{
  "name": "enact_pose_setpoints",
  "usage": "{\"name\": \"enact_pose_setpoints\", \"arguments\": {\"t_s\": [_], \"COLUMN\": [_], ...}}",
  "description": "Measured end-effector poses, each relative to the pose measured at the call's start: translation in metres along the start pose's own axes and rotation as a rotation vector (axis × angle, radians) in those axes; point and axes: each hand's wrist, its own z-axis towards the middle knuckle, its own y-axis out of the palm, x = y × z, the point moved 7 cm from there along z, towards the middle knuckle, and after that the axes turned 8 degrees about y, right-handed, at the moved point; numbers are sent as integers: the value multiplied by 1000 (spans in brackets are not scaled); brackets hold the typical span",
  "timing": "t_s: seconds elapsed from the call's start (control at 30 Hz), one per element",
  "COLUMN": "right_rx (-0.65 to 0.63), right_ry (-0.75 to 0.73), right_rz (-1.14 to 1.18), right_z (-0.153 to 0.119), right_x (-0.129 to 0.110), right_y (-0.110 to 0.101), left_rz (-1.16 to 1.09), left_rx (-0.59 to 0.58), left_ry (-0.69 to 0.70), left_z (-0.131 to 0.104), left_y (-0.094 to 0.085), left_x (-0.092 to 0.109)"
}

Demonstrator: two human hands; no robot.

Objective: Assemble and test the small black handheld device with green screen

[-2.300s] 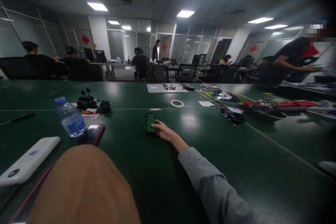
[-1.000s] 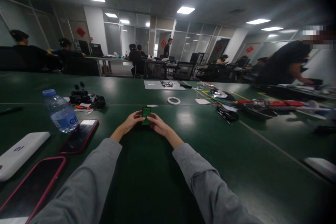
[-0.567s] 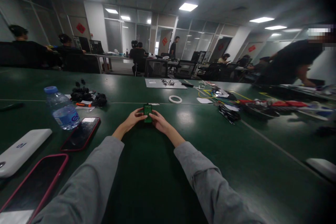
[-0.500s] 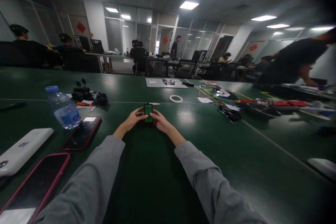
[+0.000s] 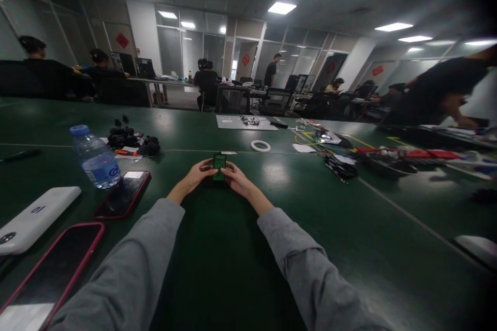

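Head view: left hand and right hand are pinching opposite edges of a small green board, thumbs toward its front. Board is sitting upright-looking over the mid-table, left and near of the white ring. Step looks like two-handed steadying; next move probably calls for even thumb pressure.

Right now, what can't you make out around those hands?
Head view:
Small green rectangular board with a dark rim: details too small; the bare left hand and bare right hand hide parts of its sides.
Nearer black phone with pink rim: cut off by left and bottom edges.
White oblong slab: near end cut off by left edge.
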Motion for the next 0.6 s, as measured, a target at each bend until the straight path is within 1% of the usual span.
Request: {"name": "enact_pose_setpoints", "arguments": {"t_s": [0.13, 0.23, 0.37, 0.47, 0.53, 0.6], "right_rx": [60, 44, 0, -13, 11, 67], "right_ry": [-10, -34, -38, -23, -23, -42], "right_rz": [13, -8, -47, -53, -60, -98], "right_z": [1, -2, -5, -7, -7, -8], "right_x": [0, -2, -2, -2, -2, -4], "right_y": [-1, 5, 13, 16, 15, 13], "left_rz": [6, 11, -6, -9, -5, -16], "left_rx": [14, 20, 43, 24, 21, 38], "left_ry": [-21, -23, 29, 24, 36, 74], "left_z": [0, 0, 1, 0, 0, 3], "left_y": [0, -1, -1, 1, 0, -4], "left_x": [-1, -1, 3, 2, 1, 1]}}
